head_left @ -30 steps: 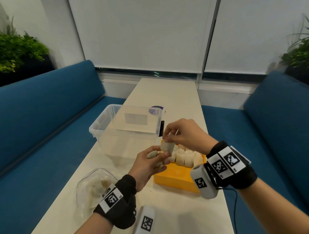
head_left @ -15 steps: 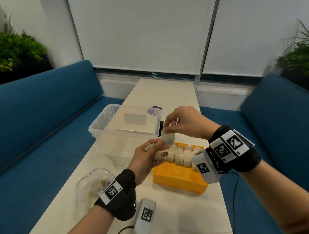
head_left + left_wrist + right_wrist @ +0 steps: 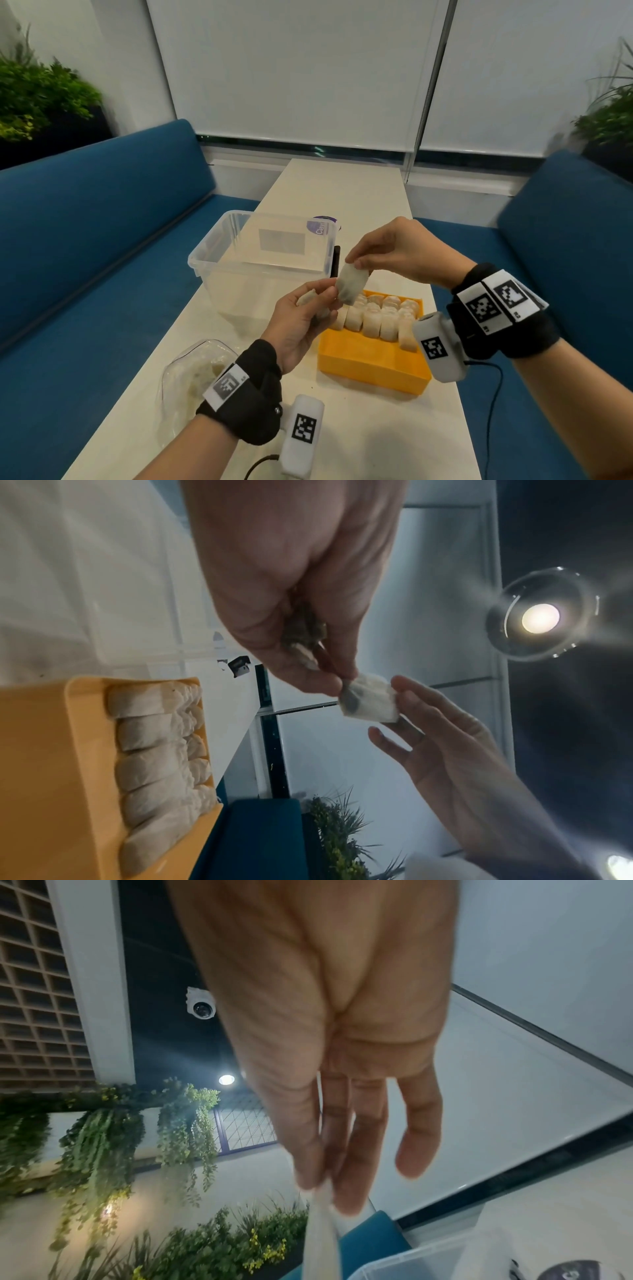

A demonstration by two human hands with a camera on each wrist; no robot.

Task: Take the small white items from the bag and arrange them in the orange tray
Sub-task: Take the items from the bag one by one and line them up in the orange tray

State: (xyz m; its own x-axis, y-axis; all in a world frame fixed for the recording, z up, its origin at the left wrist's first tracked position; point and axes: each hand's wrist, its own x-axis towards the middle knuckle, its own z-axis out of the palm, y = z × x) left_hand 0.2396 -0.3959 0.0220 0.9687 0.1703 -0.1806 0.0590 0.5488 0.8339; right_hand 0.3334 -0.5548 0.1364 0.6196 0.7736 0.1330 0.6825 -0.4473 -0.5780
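Note:
My right hand (image 3: 356,262) pinches the top of a small white item (image 3: 351,284) and holds it in the air above the orange tray (image 3: 370,366). My left hand (image 3: 327,296) pinches that item's lower left edge. Its curled fingers also hold a second white item (image 3: 306,297). The left wrist view shows the shared item (image 3: 371,702) between both hands, and the second item (image 3: 304,653) in the left hand's fold. A row of white items (image 3: 380,317) fills the tray's far end. In the right wrist view, thumb and fingers pinch the item (image 3: 322,1223). The clear bag (image 3: 191,373) lies at the near left.
An empty clear plastic box (image 3: 219,246) stands on the table behind the tray, with a black object (image 3: 336,260) at its right side. Blue benches (image 3: 85,240) run along both sides of the narrow white table (image 3: 376,438). A cable (image 3: 493,404) hangs at the right edge.
My right hand has lifted the white item a little higher above the tray and tilted it. My left fingers have come up and now pinch its lower edge.

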